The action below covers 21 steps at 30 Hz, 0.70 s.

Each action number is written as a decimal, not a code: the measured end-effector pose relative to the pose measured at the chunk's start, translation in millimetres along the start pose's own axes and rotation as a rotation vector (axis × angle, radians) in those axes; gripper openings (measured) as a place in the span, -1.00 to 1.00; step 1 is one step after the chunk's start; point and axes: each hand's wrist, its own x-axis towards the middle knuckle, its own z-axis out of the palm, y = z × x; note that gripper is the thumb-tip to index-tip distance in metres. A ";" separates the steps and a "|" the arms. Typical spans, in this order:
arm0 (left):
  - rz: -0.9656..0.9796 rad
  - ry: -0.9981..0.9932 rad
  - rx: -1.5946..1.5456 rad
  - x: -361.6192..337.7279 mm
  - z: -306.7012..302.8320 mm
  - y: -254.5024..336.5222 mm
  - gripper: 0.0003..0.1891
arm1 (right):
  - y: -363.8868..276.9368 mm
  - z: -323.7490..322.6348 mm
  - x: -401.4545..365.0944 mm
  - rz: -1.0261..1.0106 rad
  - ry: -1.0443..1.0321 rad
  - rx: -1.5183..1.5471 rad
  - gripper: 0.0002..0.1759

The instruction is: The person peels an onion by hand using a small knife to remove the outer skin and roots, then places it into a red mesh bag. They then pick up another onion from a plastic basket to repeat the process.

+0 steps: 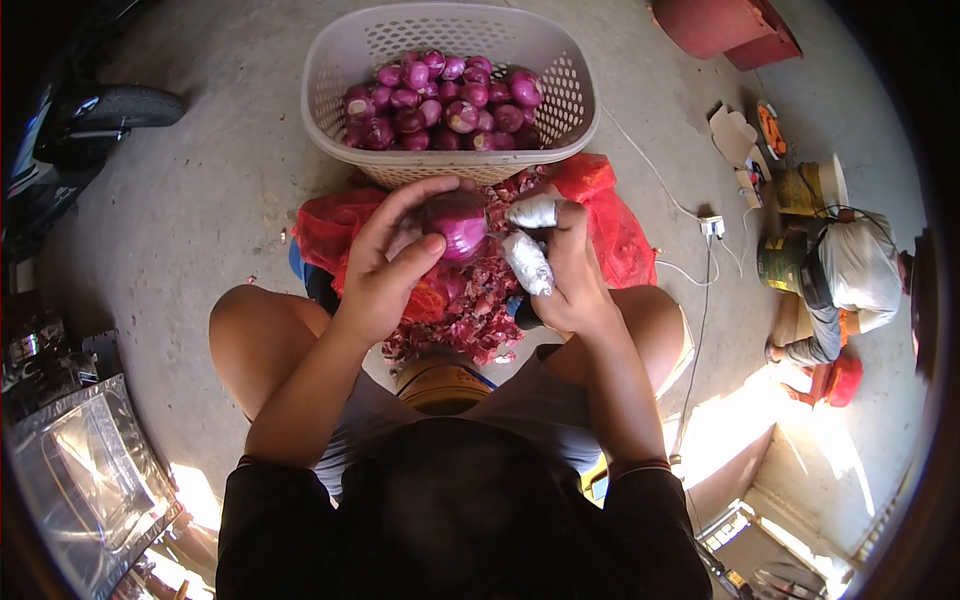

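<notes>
My left hand is closed around a purple-red onion, its fingers behind and its thumb on the near side. My right hand is just to the right of the onion, its thumb and forefinger wrapped in silvery-white covering and bent toward it. Whatever the right fingers pinch is too small to make out. Beneath both hands lies a heap of red onion skins, partly over a red mesh bag. Beyond them stands a grey plastic basket holding many purple onions.
A yellowish round container sits between my knees. White cables and a power strip lie on the floor at right. Farther right, another person bends near buckets. A motorcycle wheel is at far left.
</notes>
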 end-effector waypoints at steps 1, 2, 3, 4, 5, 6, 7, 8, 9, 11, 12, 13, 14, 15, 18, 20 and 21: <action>0.017 -0.004 0.008 0.1 0.0 -1.0 -0.54 | 4.6 -2.3 -1.3 -0.031 -0.035 -0.023 -0.68; 0.033 -0.007 0.016 -0.3 0.0 -2.2 -0.54 | 4.8 -4.4 -2.5 -0.009 -0.048 -0.011 -0.67; 0.051 -0.008 0.026 -0.5 -0.5 -2.6 -0.54 | 4.7 -5.8 -3.5 0.012 -0.062 0.003 -0.67; 0.052 -0.005 0.027 -0.6 -1.5 -2.2 -0.54 | 4.8 -5.8 -4.1 0.033 -0.076 0.017 -0.66; 0.051 -0.004 0.026 -0.7 -2.4 -2.1 -0.54 | 6.9 -4.9 -5.3 0.036 -0.050 0.065 -0.65; 0.051 -0.003 0.025 -0.7 -2.6 -2.2 -0.54 | 10.5 -4.1 -7.0 0.039 -0.024 0.112 -0.64; 0.045 0.000 0.023 -0.8 -2.5 -2.1 -0.55 | 12.1 -3.7 -7.6 0.042 0.002 0.159 -0.63; 0.039 0.002 0.022 -1.0 -2.2 -1.5 -0.55 | 11.6 -3.4 -7.2 0.063 0.021 0.188 -0.63; 0.033 0.005 0.021 -1.4 -1.8 -0.7 -0.55 | 9.7 -2.6 -5.8 0.085 0.040 0.218 -0.62; 0.035 -0.001 0.060 -1.7 -1.0 1.5 -0.56 | 8.0 -1.2 -3.3 0.068 0.049 0.208 -0.62; 0.037 -0.005 0.078 -1.7 -0.8 2.1 -0.56 | 8.2 -0.8 -1.5 0.029 0.040 0.169 -0.62; 0.022 -0.004 0.072 -1.3 -0.9 2.2 -0.57 | 7.8 -0.7 -0.1 -0.009 0.030 0.129 -0.63; 0.008 -0.002 0.067 -0.8 -1.4 2.3 -0.58 | 6.2 -0.6 1.3 -0.012 0.036 0.127 -0.63; -0.007 0.001 0.061 -0.8 -1.7 2.2 -0.58 | 4.0 -0.8 2.6 -0.015 0.042 0.126 -0.64; -0.037 0.011 0.045 -3.0 -2.5 0.9 -0.59 | -0.5 -0.2 5.3 -0.028 0.066 0.168 -0.62; -0.036 0.012 0.049 -2.6 -0.3 2.6 -0.60 | -1.2 -1.0 5.0 -0.026 0.060 0.175 -0.60; -0.034 0.013 0.051 -2.5 0.4 3.2 -0.60 | -0.9 -2.6 4.1 -0.020 0.043 0.162 -0.59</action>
